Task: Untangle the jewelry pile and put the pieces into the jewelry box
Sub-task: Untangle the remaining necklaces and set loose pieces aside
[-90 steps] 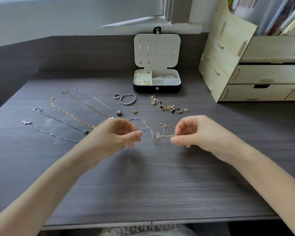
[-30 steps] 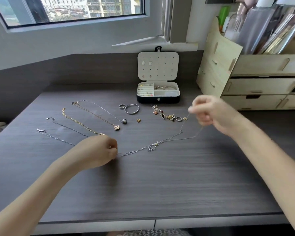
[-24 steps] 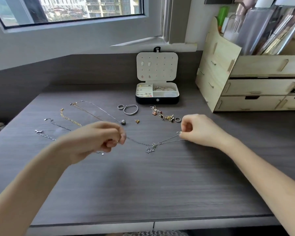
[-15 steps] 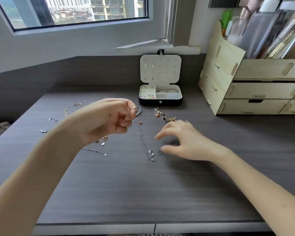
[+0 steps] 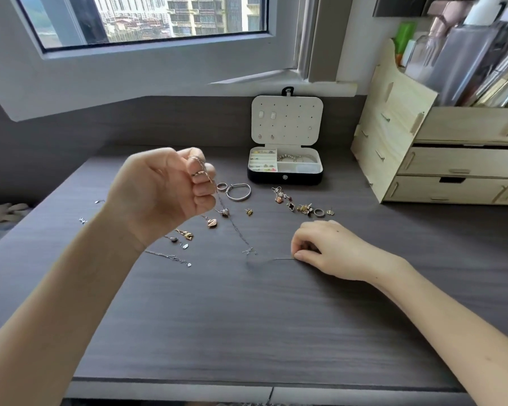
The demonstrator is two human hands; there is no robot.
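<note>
My left hand (image 5: 165, 189) is raised above the desk, fingers curled, and grips one end of a thin silver chain (image 5: 232, 227). The chain hangs down to a small pendant near the desk surface. My right hand (image 5: 329, 247) rests low on the desk and pinches a second fine chain (image 5: 282, 259) that lies flat. The black jewelry box (image 5: 285, 177) stands open at the back with its white lid upright. Loose pieces lie in front of it: a silver bangle (image 5: 238, 191), a ring (image 5: 222, 187) and a cluster of charms and earrings (image 5: 301, 205).
Several necklaces with pendants (image 5: 185, 234) lie spread on the dark wood desk (image 5: 247, 317) behind my left forearm. A pale wooden drawer organiser (image 5: 440, 153) stands at the right back. A window is behind the desk.
My left hand has lifted higher with the silver chain, pulling it up off the desk. My right hand has gone from open fingers to a pinch on the fine chain on the desk.
</note>
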